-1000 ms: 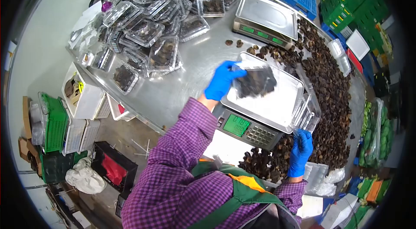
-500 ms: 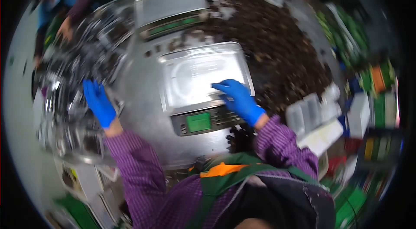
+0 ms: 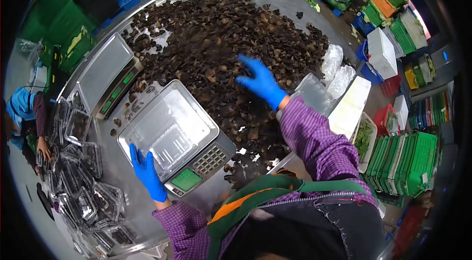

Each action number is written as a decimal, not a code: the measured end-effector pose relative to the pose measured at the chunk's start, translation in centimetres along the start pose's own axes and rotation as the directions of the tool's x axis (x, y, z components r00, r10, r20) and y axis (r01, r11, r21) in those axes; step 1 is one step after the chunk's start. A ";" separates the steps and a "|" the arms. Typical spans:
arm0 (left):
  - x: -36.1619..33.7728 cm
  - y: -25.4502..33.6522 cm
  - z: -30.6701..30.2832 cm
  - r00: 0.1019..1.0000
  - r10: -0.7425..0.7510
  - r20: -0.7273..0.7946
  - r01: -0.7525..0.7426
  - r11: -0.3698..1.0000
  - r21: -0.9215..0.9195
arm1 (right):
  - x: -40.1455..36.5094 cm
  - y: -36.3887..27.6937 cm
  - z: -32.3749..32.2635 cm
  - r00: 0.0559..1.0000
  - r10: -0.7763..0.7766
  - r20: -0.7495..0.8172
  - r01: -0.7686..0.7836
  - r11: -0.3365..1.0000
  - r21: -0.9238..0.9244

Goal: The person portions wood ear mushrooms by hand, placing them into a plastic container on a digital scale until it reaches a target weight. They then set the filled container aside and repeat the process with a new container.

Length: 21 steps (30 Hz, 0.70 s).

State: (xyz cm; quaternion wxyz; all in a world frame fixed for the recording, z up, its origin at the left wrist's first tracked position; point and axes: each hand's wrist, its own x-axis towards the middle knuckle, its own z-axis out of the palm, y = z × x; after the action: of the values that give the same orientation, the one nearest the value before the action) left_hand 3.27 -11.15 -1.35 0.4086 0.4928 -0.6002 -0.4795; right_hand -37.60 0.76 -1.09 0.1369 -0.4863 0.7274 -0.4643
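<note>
Two blue-gloved hands show in my head view. The left hand point(image 3: 147, 175) is open with fingers raised, beside the near left edge of the weighing scale's metal pan point(image 3: 172, 122); I cannot tell whether it touches. The right hand point(image 3: 259, 82) is spread wide over the heap of dark, curled pieces point(image 3: 221, 39), which lies on the metal table point(image 3: 135, 181) beyond and right of the scale. Clear containers point(image 3: 91, 196) are piled left, near a co-worker's hand point(image 3: 44, 149).

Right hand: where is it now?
Head view, just right of centre: the right hand is over the dark heap, up and right of the nearer scale.
</note>
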 end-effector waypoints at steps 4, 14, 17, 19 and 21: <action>-0.4 -0.3 0.6 0.998 -0.051 -0.026 0.052 0.998 0.024 | 7.5 9.4 -5.1 0.968 0.124 -0.218 -0.163 0.972 -0.172; -0.2 -0.9 0.9 0.986 -0.150 -0.072 0.148 0.988 -0.035 | 17.5 14.9 1.4 0.926 0.377 -0.016 -0.352 0.850 -0.391; -0.6 -0.5 1.8 0.987 -0.154 -0.036 0.152 0.986 -0.069 | 14.5 14.6 2.1 0.924 0.381 0.044 -0.338 0.864 -0.373; -0.6 -0.1 2.6 0.993 -0.118 0.004 0.118 0.988 -0.104 | 13.1 16.4 1.8 0.929 0.349 0.122 -0.313 0.919 -0.239; -1.3 -0.5 2.9 0.998 -0.058 -0.040 0.055 0.997 -0.062 | 11.6 16.5 0.8 0.947 0.266 0.179 -0.273 0.962 0.013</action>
State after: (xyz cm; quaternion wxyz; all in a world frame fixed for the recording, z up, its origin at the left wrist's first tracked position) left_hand 0.80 -9.38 -2.43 0.4222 0.5068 -0.5624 -0.4986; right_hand -52.36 -7.74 -11.96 0.2717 -0.4186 0.7634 -0.4101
